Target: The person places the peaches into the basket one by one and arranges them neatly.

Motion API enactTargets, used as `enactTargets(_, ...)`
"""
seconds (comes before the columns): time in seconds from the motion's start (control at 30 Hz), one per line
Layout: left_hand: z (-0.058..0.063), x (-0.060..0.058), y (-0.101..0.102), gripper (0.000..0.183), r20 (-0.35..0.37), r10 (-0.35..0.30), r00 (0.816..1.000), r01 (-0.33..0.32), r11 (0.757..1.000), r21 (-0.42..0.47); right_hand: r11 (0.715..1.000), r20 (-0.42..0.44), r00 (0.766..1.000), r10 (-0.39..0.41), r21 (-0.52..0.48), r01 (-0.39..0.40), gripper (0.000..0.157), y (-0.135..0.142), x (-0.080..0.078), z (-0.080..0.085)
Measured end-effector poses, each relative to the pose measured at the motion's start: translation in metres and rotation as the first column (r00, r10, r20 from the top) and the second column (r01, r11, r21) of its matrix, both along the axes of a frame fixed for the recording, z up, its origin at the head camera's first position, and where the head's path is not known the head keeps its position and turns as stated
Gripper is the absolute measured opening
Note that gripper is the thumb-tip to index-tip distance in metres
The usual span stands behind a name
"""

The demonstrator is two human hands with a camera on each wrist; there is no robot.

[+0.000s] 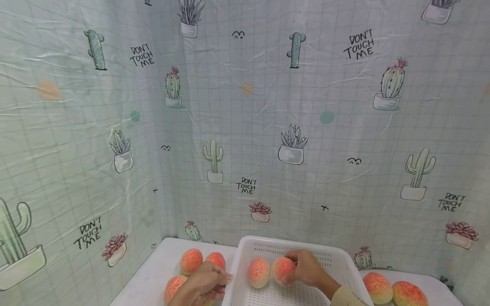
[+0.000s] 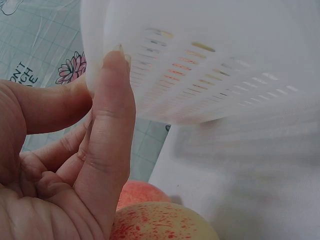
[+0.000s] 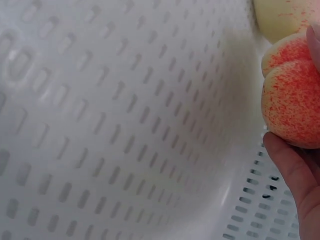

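Observation:
A white perforated plastic basket [image 1: 298,243] stands on the table. My left hand [image 1: 203,284] pinches its left rim between thumb and fingers; the left wrist view shows the slotted basket wall [image 2: 225,45] beside the fingertips. Inside the basket, my right hand [image 1: 308,270] grips a red-and-yellow peach [image 1: 283,271], with fingers on its far side and thumb at the near side. To its left in the basket is a second peach [image 1: 258,273]. In the right wrist view the gripped peach [image 3: 292,100] shows its crease, and only part of the hand is visible.
Several peaches [image 1: 191,261] lie on the white table [image 1: 158,255] left of the basket, some partly behind my left hand. Two more peaches [image 1: 377,288] lie to the right of the basket. A cactus-print curtain [image 1: 245,127] hangs behind and at the left.

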State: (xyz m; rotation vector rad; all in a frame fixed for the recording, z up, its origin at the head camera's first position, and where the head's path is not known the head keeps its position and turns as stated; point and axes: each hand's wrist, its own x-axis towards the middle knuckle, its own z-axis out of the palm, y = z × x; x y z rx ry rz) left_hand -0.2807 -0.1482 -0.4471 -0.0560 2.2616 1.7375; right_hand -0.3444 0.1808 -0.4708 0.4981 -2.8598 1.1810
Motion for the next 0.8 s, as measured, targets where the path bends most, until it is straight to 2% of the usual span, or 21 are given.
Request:
enactTargets(0.13, 0.0002, -0.0009, 0.0015, 0.010, 0.003, 0.008, 1.000, -0.008, 1.000, -0.010, 1.000, 0.018, 1.000, -0.011, -0.002, 0.011, 0.054, -0.0025, 0.0023, -0.0003)
enactTargets(0.33, -0.0001, -0.0021, -0.0003, 0.010, 0.031, 0.016, 0.999, -0.016, 1.000, -0.017, 0.997, 0.082, 0.994, -0.075, 0.033, 0.072, 0.055, -0.0068, 0.0051, -0.0021)
enactTargets(0.63, -0.0009, -0.0026, -0.0003, 0.010, 0.037, 0.013, 0.999, -0.012, 1.000, -0.014, 0.990, 0.027, 0.996, -0.089, 0.111, 0.085, 0.056, -0.0089, 0.0061, -0.0047)
enactTargets(0.8, -0.0008, -0.0033, -0.0001, 0.011, 0.033, 0.013, 0.999, -0.013, 1.000, -0.012, 0.982, 0.015, 0.995, -0.094, 0.167, 0.090, 0.068, -0.0082, 0.0059, 0.0006)
